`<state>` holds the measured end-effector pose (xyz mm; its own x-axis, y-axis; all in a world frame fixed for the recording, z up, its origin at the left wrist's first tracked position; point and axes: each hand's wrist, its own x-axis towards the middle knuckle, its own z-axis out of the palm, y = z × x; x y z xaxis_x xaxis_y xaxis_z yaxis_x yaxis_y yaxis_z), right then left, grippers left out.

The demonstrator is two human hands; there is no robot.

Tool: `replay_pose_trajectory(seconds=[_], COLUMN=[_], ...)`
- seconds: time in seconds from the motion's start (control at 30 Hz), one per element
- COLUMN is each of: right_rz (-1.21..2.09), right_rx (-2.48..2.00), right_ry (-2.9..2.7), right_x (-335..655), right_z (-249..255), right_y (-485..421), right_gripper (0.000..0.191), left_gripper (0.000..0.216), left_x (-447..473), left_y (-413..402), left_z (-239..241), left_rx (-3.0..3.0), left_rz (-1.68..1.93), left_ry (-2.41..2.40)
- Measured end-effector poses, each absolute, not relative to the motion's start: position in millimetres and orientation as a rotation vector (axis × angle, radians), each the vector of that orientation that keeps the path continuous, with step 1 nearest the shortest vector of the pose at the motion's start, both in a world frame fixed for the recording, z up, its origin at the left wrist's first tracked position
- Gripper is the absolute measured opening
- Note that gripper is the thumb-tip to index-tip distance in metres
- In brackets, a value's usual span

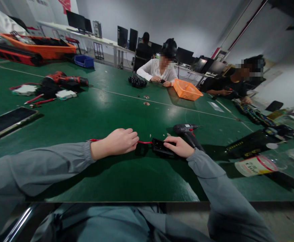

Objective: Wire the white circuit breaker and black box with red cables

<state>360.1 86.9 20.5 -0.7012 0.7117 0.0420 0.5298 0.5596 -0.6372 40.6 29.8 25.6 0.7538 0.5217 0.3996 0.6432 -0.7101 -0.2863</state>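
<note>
A black plastic housing (158, 146) rests on the green table in front of me, its hollow side facing up. My right hand (178, 146) grips its right end, thumb and fingers over the rim. From the left end of the housing runs a red cable (145, 142). My left hand (123, 140) is closed around that cable, and its loose end sticks out behind my wrist. Just beyond my right hand lies a black cordless drill (188, 132), its bit pointing right. What sits inside the housing is too dark to make out.
At left are a phone-like dark slab (9, 122), a red power tool (63, 79) and an orange crate (50, 50). A black bottle (252, 143) and a plastic cup (255, 165) lie at right. Across the table, people work near an orange basket (187, 90).
</note>
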Motion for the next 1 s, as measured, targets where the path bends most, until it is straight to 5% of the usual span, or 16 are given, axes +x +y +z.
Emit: replay_pose_trajectory(seconds=[0.17, 0.37, 0.7, 1.0], right_rz=[0.814, 0.137, -0.472, -0.558], right_rx=[-1.109, -1.222, -1.464, -1.576], right_ry=[-2.435, -2.49, -2.735, -2.73], right_x=[366.3, 389.9, 390.1, 386.9], right_z=[25.7, 30.8, 33.4, 29.5], right_y=[88.8, 102.6, 96.5, 97.2], right_gripper=[0.036, 0.029, 0.022, 0.022], left_gripper=[0.02, 0.021, 0.02, 0.017], left_x=[39.7, 39.4, 40.5, 41.0], left_y=[30.5, 31.7, 30.0, 31.5], left_z=[24.7, 24.1, 25.6, 24.5], left_rx=[-2.538, -2.52, -2.5, -2.53], left_rz=[-0.403, -0.384, -0.374, -0.349], left_ry=[-0.897, -0.919, -0.884, -0.832])
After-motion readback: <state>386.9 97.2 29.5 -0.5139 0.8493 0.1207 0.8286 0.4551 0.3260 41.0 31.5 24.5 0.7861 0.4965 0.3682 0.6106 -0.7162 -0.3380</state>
